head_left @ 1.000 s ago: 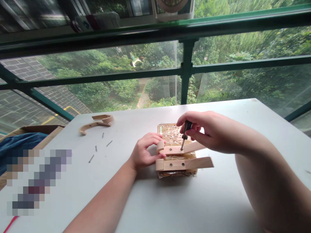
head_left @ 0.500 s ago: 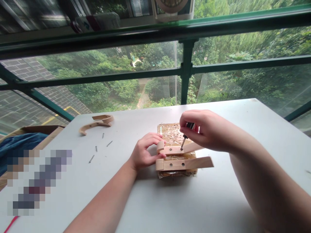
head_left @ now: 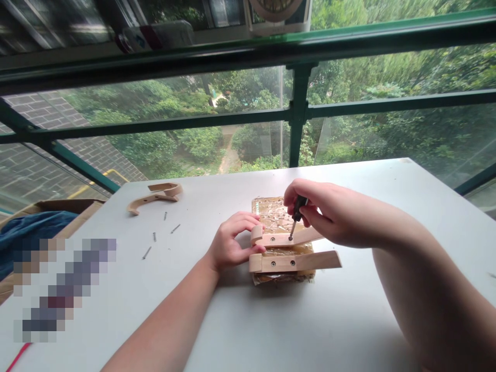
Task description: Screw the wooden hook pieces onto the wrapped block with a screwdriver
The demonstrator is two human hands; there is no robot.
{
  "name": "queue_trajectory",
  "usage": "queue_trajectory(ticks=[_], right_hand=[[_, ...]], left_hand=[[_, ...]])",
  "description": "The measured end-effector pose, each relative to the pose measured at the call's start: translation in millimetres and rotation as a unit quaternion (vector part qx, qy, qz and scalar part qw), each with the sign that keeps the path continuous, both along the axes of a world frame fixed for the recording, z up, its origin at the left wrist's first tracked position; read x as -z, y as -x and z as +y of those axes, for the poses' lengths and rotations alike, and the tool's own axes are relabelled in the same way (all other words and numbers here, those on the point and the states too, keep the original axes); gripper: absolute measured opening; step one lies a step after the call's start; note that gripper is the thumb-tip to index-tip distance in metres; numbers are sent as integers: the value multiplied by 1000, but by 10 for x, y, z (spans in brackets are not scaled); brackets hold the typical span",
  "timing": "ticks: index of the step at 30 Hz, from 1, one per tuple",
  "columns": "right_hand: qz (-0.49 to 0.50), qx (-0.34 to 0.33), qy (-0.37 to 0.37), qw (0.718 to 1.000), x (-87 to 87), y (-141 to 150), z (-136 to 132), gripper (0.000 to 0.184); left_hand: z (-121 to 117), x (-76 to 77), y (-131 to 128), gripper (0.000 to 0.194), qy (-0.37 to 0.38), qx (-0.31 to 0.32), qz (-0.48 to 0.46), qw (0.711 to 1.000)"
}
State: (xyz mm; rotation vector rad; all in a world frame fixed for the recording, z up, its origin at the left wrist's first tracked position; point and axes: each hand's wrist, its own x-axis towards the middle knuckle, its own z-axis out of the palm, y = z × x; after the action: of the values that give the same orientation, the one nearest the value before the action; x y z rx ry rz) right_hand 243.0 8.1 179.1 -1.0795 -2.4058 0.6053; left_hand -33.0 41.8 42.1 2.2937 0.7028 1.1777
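Observation:
My right hand (head_left: 321, 212) is closed around the dark handle of a screwdriver (head_left: 298, 207). The screwdriver leans slightly, its tip on a screw (head_left: 290, 238) in the farther wooden hook (head_left: 281, 239). Fingers and thumb of my left hand (head_left: 229, 243) pinch the curled left end of that hook. A second wooden hook (head_left: 315, 260) lies parallel and nearer to me, with two screw heads showing in it. Both hooks rest across a block wrapped in clear plastic (head_left: 269, 207). My right hand and wrist cover the farther hook's right end.
A loose wooden hook (head_left: 155, 197) lies at the back left of the white table (head_left: 333, 330). Several loose screws (head_left: 175, 228) are scattered in front of it. A cardboard box (head_left: 87, 207) with blue cloth stands beyond the left edge. Green-framed windows (head_left: 298, 113) rise behind the table.
My right hand has turned on the screwdriver, and its wrist and forearm have shifted slightly. The screwdriver tip stays on the same screw. My left hand keeps its place on the hook.

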Motion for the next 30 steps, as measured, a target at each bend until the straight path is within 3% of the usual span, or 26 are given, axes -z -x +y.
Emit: queue_trajectory(ticks=[6,12,15,17,22,27,30], right_hand=[[-25,27,-36,999,-28,-32,42,11],[-43,62,-94,993,4,83,47,28],[-22,63,-101,993,66,149,63,18],[19,45,-97,994,107,172,81,4],[46,-35,-57,997,117,156,86,3],[6,-11,-14,1000,44,87,32,21],[-1,9,-9,1000,18,34,26,18]], left_hand=[[-8,-16,-8,28,5,-2,-3,1000],[-9,-10,-4,31,5,-1,-2,1000],[-5,-1,3,31,4,1,-4,1000],[-4,5,7,31,5,0,-3,1000],[-8,8,12,33,2,-1,-3,1000],[-4,-5,6,30,1,4,1,1000],[3,1,8,30,0,5,-3,1000]])
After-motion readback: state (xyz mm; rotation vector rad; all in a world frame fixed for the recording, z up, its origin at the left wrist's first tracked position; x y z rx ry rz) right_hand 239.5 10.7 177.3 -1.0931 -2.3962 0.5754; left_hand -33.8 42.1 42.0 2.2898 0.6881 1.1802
